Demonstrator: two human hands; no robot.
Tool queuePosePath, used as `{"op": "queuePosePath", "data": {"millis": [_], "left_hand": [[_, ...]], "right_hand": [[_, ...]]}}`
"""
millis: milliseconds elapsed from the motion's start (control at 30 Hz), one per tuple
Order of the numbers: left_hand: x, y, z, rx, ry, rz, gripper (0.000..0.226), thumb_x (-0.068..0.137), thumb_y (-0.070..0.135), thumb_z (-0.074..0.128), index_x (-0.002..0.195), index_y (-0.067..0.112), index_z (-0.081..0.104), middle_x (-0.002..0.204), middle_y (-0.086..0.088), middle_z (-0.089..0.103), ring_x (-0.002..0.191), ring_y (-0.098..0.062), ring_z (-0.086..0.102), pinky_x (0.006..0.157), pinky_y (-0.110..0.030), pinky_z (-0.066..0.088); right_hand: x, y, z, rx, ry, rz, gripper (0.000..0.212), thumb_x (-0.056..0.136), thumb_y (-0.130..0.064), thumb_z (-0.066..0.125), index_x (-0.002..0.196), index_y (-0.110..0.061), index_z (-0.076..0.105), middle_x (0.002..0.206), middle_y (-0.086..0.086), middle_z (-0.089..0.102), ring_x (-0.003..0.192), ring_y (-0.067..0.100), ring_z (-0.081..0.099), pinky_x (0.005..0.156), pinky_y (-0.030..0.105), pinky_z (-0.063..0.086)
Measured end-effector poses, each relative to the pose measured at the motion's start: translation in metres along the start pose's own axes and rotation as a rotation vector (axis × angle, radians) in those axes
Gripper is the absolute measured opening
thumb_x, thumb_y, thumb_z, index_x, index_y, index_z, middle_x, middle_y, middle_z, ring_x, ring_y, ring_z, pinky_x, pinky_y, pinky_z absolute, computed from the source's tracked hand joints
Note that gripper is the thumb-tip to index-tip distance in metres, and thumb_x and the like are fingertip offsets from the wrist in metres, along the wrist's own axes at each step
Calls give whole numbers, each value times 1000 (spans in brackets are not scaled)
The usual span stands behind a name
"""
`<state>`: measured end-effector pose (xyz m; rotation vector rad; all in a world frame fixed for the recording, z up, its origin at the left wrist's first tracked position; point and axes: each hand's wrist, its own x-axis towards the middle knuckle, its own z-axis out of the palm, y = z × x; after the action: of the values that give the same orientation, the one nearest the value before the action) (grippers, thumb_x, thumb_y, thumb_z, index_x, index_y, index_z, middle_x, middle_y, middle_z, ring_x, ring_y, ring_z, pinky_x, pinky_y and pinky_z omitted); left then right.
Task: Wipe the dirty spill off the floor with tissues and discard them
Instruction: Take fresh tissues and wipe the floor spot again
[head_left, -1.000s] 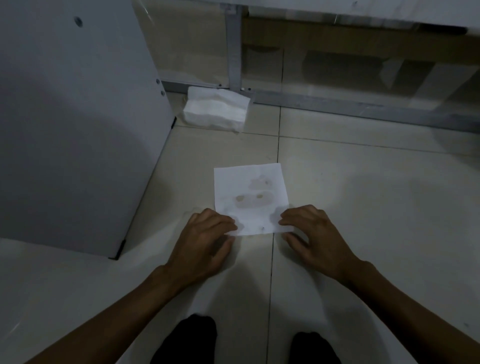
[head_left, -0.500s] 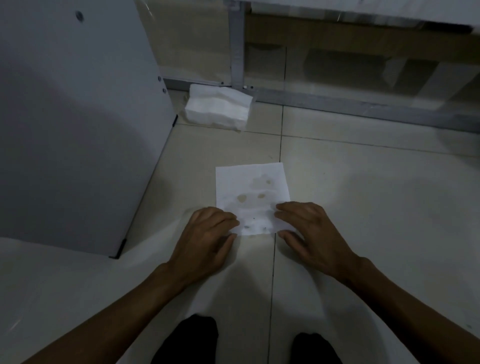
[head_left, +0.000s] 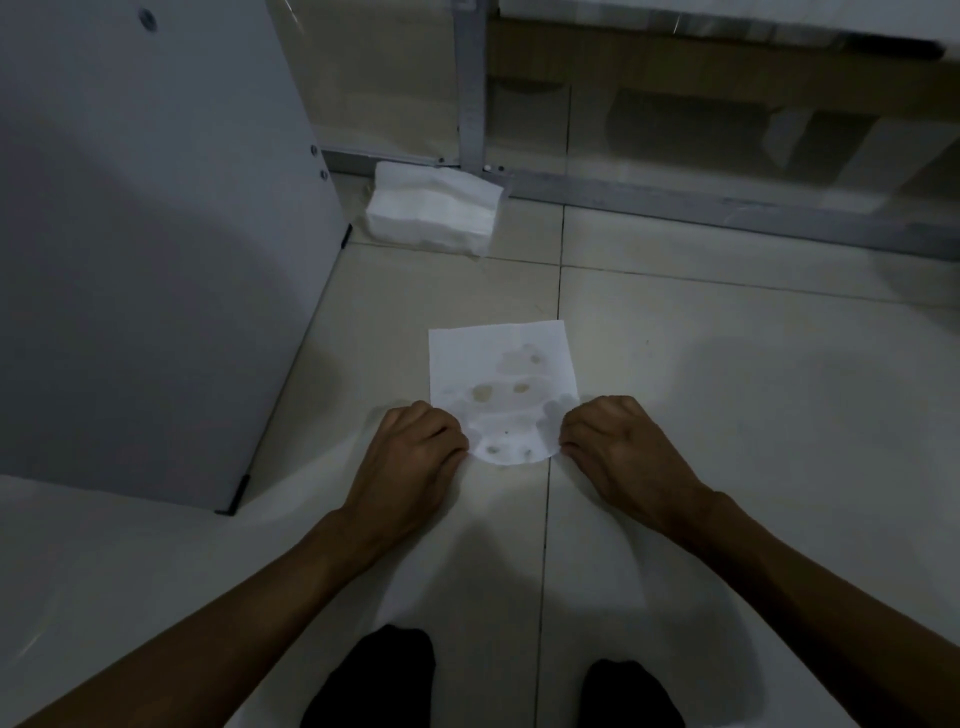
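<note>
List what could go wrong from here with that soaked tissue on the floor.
1. The tissue is wet through in brown blotches. Both hands, left hand and right hand, are gathering its near edge, so it may tear when lifted.
2. Bunching it could smear the spill across the floor tile or leave residue under the sheet.
3. One sheet looks nearly saturated; more may be needed from the tissue stack, which lies beyond the sheet.

Dim, soft-focus view (edges bowed by the wide lens), with broad shadows.
</note>
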<state>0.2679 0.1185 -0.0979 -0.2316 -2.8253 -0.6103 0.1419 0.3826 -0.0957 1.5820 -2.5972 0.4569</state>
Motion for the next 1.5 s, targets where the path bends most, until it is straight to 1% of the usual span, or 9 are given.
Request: {"op": "queuePosePath", "data": {"millis": [400, 533, 667, 767, 833, 967, 1133, 1267, 1500], "left_hand": [[0, 1, -4, -92, 2, -37, 17, 98, 18, 56, 92, 10, 70, 94, -7, 70, 87, -25, 61, 83, -40, 46], [-3, -3, -2, -81, -30, -7, 14, 98, 18, 58, 93, 11, 69, 96, -7, 69, 87, -26, 60, 82, -45, 49], [-6, -8, 1, -60, -46, 32, 12, 98, 19, 58, 94, 13, 68, 97, -6, 67, 87, -25, 59, 80, -47, 49], [-7, -9, 3, -30, -56, 61, 12, 98, 19, 60, 94, 13, 69, 97, -5, 67, 88, -25, 59, 80, -43, 48], [-6, -8, 2, -19, -65, 73, 11, 96, 22, 62, 95, 14, 70, 99, -3, 67, 90, -24, 58, 81, -40, 45], [-12, 1, 2, -49, -107, 63, 32, 100, 38, 54, 121, 17, 67, 120, -4, 67, 109, -23, 60, 97, -40, 45], [-23, 15, 12, 44, -318, 161, 68, 104, 58, 38, 159, 19, 31, 167, -1, 29, 156, -12, 19, 129, -43, 11], [-33, 14, 16, 100, -375, 189, 78, 103, 64, 34, 164, 19, 13, 172, 1, 14, 158, -11, 4, 129, -48, 8], [-30, 23, 18, 111, -337, 142, 73, 105, 62, 31, 163, 19, 19, 170, 0, 21, 158, -10, 8, 129, -49, 10]], "right_hand": [[-2, 3, 6, -18, -16, 18, 18, 96, -13, 45, 94, -9, 63, 95, 12, 65, 81, 29, 59, 74, 42, 50], [-2, 0, 2, -49, -19, -4, 5, 87, -5, 66, 92, -6, 66, 93, 15, 68, 78, 30, 64, 73, 43, 55], [-4, -2, -3, -54, -32, -38, 19, 93, -13, 50, 90, -6, 68, 93, 14, 68, 79, 30, 64, 77, 40, 50], [-3, -4, -6, -74, -49, -52, 5, 87, -8, 70, 89, -4, 72, 92, 15, 72, 80, 32, 69, 81, 42, 54], [-4, -5, -7, -65, -64, -57, 7, 87, -10, 76, 91, -4, 74, 95, 15, 73, 83, 33, 70, 82, 46, 56], [-13, -11, -7, 20, -37, -29, 38, 101, -34, 49, 112, -6, 73, 117, 14, 72, 103, 32, 68, 94, 48, 53], [-23, -23, -1, 61, -231, -94, 61, 109, -51, 28, 157, -16, 38, 165, 5, 36, 155, 18, 27, 127, 51, 17], [-33, -29, 5, 45, -300, -105, 66, 109, -51, 28, 164, -17, 13, 172, 0, 12, 159, 13, 6, 127, 58, 9], [-29, -31, -1, 87, -300, -66, 64, 109, -48, 31, 164, -21, 13, 172, -4, 12, 159, 9, 5, 127, 60, 4]]}}
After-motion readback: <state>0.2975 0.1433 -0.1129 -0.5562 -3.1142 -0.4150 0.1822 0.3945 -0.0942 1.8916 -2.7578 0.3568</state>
